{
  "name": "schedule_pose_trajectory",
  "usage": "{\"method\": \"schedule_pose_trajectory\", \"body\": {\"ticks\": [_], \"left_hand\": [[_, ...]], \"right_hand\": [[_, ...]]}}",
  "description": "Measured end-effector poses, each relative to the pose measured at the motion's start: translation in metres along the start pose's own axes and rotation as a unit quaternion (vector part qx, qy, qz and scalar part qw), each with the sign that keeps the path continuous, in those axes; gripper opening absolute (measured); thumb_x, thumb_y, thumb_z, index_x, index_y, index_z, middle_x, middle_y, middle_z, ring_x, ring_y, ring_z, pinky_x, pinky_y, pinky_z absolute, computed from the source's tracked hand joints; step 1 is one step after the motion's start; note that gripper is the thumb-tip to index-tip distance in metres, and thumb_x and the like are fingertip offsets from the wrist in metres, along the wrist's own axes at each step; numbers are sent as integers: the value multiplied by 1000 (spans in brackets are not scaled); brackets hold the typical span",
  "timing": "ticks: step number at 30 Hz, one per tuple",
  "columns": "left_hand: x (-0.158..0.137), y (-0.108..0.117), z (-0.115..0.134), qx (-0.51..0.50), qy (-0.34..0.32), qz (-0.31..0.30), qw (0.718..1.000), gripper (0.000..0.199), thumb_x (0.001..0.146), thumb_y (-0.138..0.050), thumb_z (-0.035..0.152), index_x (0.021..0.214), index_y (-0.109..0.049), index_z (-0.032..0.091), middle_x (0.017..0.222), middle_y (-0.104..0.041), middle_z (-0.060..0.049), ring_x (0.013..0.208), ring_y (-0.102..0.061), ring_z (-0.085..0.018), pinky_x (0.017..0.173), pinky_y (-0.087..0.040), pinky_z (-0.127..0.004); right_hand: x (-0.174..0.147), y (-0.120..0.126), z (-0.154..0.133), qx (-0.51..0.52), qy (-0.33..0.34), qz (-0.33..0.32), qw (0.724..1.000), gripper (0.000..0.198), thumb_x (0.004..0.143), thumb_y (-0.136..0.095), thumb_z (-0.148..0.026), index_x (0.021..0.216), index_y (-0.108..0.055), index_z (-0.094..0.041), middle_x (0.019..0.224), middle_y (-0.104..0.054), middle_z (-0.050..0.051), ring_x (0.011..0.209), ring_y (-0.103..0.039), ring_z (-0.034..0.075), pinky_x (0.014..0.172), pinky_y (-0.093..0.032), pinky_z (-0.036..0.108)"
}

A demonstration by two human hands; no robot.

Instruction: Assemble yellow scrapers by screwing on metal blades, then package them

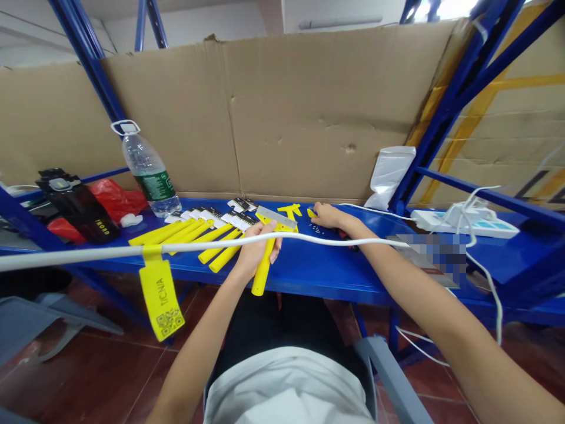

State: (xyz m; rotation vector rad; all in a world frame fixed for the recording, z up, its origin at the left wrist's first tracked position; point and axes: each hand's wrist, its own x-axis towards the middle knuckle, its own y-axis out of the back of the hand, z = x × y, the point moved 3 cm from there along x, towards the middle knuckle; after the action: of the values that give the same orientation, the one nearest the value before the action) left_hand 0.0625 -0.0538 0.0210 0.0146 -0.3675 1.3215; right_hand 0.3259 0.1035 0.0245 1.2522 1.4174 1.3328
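- Yellow plastic-looking handle and flat grey blade: that is the scraper [263,271] in our left hand [252,250], above the near part of the blue table [309,277], around the middle of the scene.
- We see its handle as a plain, rounded bar, tilted slightly, its end toward us at about the table's near edge.
- At its far end the yellow widens into a head, and the blade lies across it on a slant, running from far left to near right; its surface looks smooth and dull.
- Our left fingers are wrapped around the handle just below the head, with the thumb up by the blade.
- A white cable [212,242] crosses in front and hides a strip of the scraper from us.
- Our right hand [326,215] is farther off and to the right, fingers down at a small yellow piece [311,213]; we cannot tell whether they pinch it or only touch it.
- Near that hand we make out tiny dark bits [315,228], too small to name, and to its left some loose yellow parts [289,210] on the table, beyond the scraper's head.
- To the left of our scraper lie more yellow handles [225,257], side by side, their far ends by black-and-white cards [212,215].
- Farther left stands a clear bottle [152,176] with a green label, with cardboard [309,106] behind.
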Motion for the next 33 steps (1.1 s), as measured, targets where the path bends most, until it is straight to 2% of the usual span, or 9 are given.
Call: {"method": "schedule_pose_trajectory", "body": {"ticks": [7,11,13,17,20,23,25,28,33], "left_hand": [[1,1,-3,3,5,3,1000,46,103,-72,54,74,-58,22,60,-66,0,36,-49,-10,37,-38,-26],[0,0,-2,7,-2,-4,1000,46,102,-73,54,74,-58,22,61,-65,1,36,-48,-10,37,-38,-25],[0,-1,-1,6,-6,-8,1000,46,102,-73,54,74,-58,21,61,-65,1,36,-48,-9,37,-38,-25],[-1,-2,1,3,-9,-10,1000,47,103,-73,53,72,-61,20,63,-66,0,37,-50,-9,37,-39,-24],[-1,-3,1,-2,-9,-10,1000,47,104,-72,51,71,-62,19,64,-66,0,37,-50,-9,37,-39,-24],[-1,-2,1,-2,-7,-9,1000,46,104,-72,51,71,-62,19,64,-67,0,37,-50,-9,37,-39,-24],[0,-1,0,4,-6,-10,1000,47,104,-72,52,71,-62,20,62,-66,-1,36,-49,-9,37,-39,-25],[0,-1,0,16,-2,-18,1000,52,103,-72,56,68,-63,19,56,-62,0,36,-48,-10,38,-39,-24],[-1,-2,2,21,-6,-16,1000,52,103,-72,57,68,-64,20,52,-57,1,36,-49,-11,38,-38,-24]], "right_hand": [[-6,4,-8,-41,-11,-31,999,43,109,-76,-44,143,-70,-19,144,-72,13,124,-75,28,106,-66,52],[-7,5,-8,-34,10,-12,999,41,113,-66,-46,132,-76,-10,142,-75,24,126,-75,31,110,-61,45],[-7,6,-7,-19,22,-7,1000,46,113,-64,-50,120,-80,-7,130,-79,29,121,-76,33,104,-58,38],[-2,6,-2,23,35,-3,999,49,107,-70,-58,94,-83,-13,91,-82,20,99,-78,30,88,-55,33],[2,4,1,63,44,7,997,42,103,-77,-50,77,-77,-18,71,-76,12,81,-75,27,76,-50,33],[1,3,2,116,50,54,990,26,96,-82,-37,79,-72,-20,70,-73,8,71,-68,24,70,-45,33],[-2,6,0,164,62,111,978,14,94,-82,-30,94,-72,-20,75,-73,6,72,-66,23,70,-45,32],[-11,17,-8,250,101,202,942,22,94,-78,-29,114,-72,-23,82,-74,1,74,-63,20,77,-48,32],[-21,40,-20,421,134,319,838,31,97,-75,-53,109,-75,-25,87,-75,2,71,-63,17,72,-55,32]]}}
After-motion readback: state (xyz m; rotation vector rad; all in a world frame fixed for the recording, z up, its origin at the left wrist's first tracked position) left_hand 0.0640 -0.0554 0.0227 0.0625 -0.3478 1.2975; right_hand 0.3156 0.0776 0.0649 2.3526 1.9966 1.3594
